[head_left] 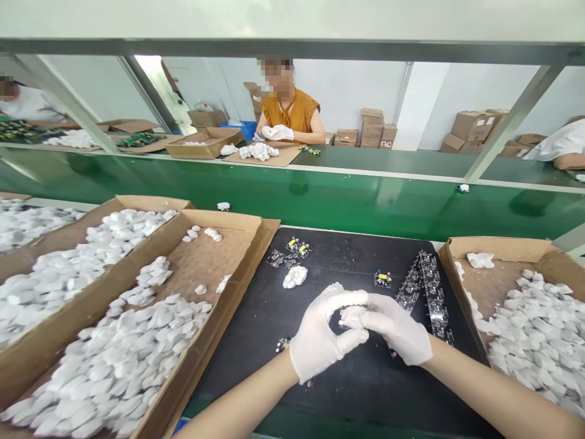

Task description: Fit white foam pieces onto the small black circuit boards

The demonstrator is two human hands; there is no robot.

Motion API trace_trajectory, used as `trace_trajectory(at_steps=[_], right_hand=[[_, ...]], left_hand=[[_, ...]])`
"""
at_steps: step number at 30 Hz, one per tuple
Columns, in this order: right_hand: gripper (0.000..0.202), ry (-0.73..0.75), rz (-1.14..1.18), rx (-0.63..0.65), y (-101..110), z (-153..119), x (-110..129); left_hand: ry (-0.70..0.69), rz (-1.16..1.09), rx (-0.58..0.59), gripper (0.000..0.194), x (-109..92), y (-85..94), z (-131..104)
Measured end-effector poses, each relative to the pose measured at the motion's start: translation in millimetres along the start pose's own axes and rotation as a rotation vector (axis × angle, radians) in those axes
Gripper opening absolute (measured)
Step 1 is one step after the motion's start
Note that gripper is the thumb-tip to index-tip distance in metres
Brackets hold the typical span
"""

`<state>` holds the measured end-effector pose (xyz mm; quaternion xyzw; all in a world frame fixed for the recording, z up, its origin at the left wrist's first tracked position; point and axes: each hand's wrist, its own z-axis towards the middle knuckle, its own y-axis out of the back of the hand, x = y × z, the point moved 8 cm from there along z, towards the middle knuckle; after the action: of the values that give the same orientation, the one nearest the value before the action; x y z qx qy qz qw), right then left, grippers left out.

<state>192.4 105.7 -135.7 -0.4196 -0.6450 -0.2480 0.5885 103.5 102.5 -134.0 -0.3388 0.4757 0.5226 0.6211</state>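
My left hand (320, 335), in a white glove, curls its thumb and fingers around a small white piece (353, 317). The gloved right hand (397, 326) meets it from the other side, fingers closed on the same piece. A dark and reddish bit shows at its left edge; the rest is hidden by my fingers. A small circuit board (282, 346) lies by my left wrist, partly covered. Beyond the hands sit a clump of white pieces (295, 277) and a board with a yellow part (382, 278). Rows of black circuit boards (434, 296) lie beside my right hand.
Cardboard trays of white pieces flank the black mat (256, 317): a left tray (228, 219) and a right tray (503, 245). Behind runs a green belt (320, 207) under a metal frame. Across it, a person in an orange top (304, 110) handles small pieces.
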Motion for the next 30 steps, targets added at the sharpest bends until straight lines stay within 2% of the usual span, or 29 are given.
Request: trace_trajectory(at_steps=[3,6,9,12,15,17,19,21,26,30], right_hand=[[0.027,0.028,-0.002,0.024,-0.8,-0.1,-2.4],[0.034,0.028,0.118,0.034,-0.6,1.9,-11.7],[0.037,0.033,0.175,0.033,1.0,3.5,-17.0],[0.032,0.075,0.149,0.093,-3.1,3.1,-11.9],[0.031,0.107,0.241,0.176,-9.9,1.1,-4.0],[0.030,0.091,0.265,0.186,-12.4,0.0,-2.5],[0.027,0.071,0.223,0.161,-13.5,-0.8,-2.7],[0.028,0.080,0.173,0.130,-14.6,-1.5,-1.4],[0.035,0.106,0.033,0.042,-10.5,-0.3,-1.8],[0.042,0.132,-0.102,0.010,-4.2,2.0,-4.7]], left_hand=[[0.035,-0.142,-0.006,0.035,3.7,-0.4,-1.2],[0.131,-0.343,-0.006,0.042,10.9,-1.4,-0.5],[0.157,-0.483,-0.018,0.046,12.7,-1.5,0.8],[0.142,-0.482,0.010,0.043,12.2,-3.7,0.5],[0.091,-0.402,0.056,0.041,8.9,-5.4,-0.8],[0.056,-0.354,0.095,0.050,4.6,-6.4,-1.3],[0.079,-0.332,0.126,0.061,3.2,-7.5,-1.4],[0.146,-0.330,0.138,0.062,5.1,-8.2,-1.3],[0.282,-0.362,0.151,0.051,15.3,-12.8,-1.8],[0.279,-0.429,0.109,0.042,17.5,-14.7,0.4]])
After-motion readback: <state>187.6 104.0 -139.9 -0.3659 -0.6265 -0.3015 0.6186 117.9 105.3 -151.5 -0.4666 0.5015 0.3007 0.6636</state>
